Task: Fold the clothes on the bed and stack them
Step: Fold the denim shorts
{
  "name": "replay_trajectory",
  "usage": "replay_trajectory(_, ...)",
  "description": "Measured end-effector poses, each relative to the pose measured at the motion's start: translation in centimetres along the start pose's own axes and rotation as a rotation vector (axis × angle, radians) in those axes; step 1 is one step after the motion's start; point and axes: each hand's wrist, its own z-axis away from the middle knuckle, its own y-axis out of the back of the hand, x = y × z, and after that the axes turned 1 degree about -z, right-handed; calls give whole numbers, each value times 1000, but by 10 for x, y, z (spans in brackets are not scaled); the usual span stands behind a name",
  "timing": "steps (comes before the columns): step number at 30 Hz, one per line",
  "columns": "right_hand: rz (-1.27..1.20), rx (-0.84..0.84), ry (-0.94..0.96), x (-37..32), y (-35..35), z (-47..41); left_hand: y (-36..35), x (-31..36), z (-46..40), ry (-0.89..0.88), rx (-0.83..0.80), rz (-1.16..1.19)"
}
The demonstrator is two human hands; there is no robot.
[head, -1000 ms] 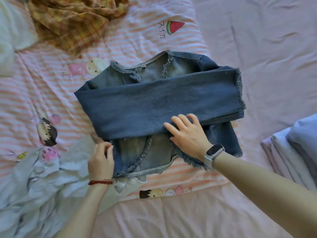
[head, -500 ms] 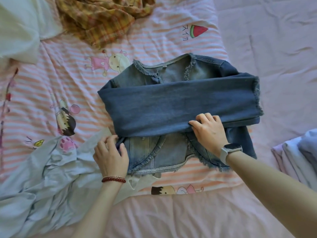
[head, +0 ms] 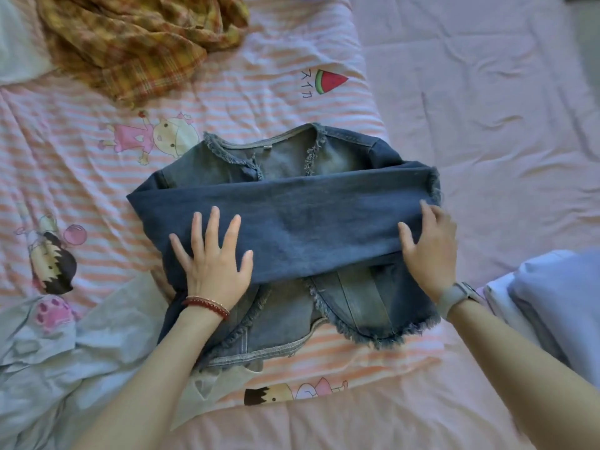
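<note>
A blue denim jacket with frayed edges lies flat in the middle of the bed, its sleeves folded across the chest as one dark band. My left hand presses flat on the left part of that band, fingers spread. My right hand rests on the band's right end near the frayed cuff, fingers relaxed against the fabric. A yellow plaid garment lies crumpled at the top left. A pale blue garment lies rumpled at the bottom left, partly under the jacket's hem.
A stack of folded pale blue and white clothes sits at the right edge. The bed carries a pink striped cartoon sheet and a plain pink cover on the right. A white pillow shows at top left.
My left hand left the jacket's lower left hem and now lies flat on the folded sleeve. My right hand slid right along the sleeve to its cuff end.
</note>
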Motion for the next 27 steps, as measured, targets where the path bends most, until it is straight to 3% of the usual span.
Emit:
replay_trajectory(5, -169, -15, -467, 6, 1, -42, 2, 13, -76, 67, -149, -135)
replay_trajectory(8, -294, 27, -415, 11, 4, -52, 11, 21, -107, 66, -192, -82)
replay_trajectory(11, -409, 214, -337, 18, 13, -48, 25, 25, -115, -85, -152, 271)
replay_trajectory(13, -427, 303, -360, 27, 17, -43, 32, 31, -114, -185, -184, 349)
replay_trajectory(15, -407, 260, -428, 38, 19, -38, 30, 40, -114, -218, -286, 304)
replay_trajectory(19, -325, 62, -480, 51, 14, -30, 10, 48, -128, 16, -396, 170)
replay_trajectory(23, -338, 67, -450, 52, 13, -33, 4, 44, -142, 45, -581, -122)
replay_trajectory(27, -364, 79, -430, 48, 16, -32, 10, 37, -147, -8, -619, -58)
